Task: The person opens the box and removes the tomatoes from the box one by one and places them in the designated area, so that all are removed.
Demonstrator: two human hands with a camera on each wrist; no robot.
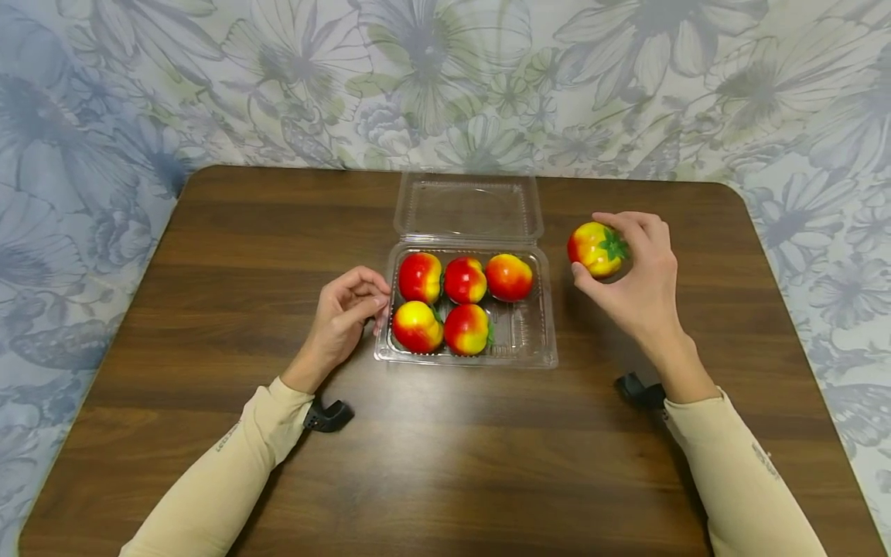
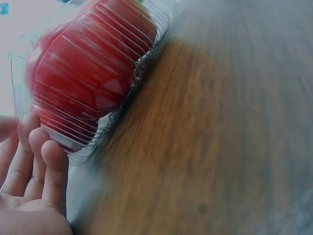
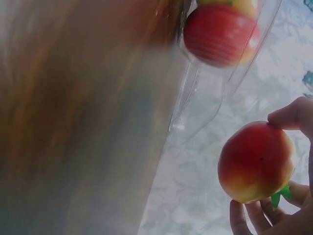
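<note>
Between finger and thumb, my right hand (image 1: pixel 643 282) holds a red-and-yellow fruit (image 1: pixel 592 247) with a green star-shaped calyx, raised to the right of a clear plastic container (image 1: pixel 518 329). In the right wrist view, the fruit's (image 3: pixel 254 161) calyx points toward the palm. Inside the container lie several similar glossy fruits, three along the far row and two in the near row, whose right end is bare. My left hand (image 1: pixel 341 321) is at the container's left wall, fingertips touching it; in the left wrist view its fingers (image 2: pixel 54 166) look fairly straight.
The container's clear lid (image 1: pixel 469 205) lies folded back toward the wall. A brown wooden table (image 1: pixel 431 464) runs beneath everything. Behind it stands a flower-patterned wall (image 1: pixel 445 85). Dark devices (image 1: pixel 330 416) are strapped at both wrists.
</note>
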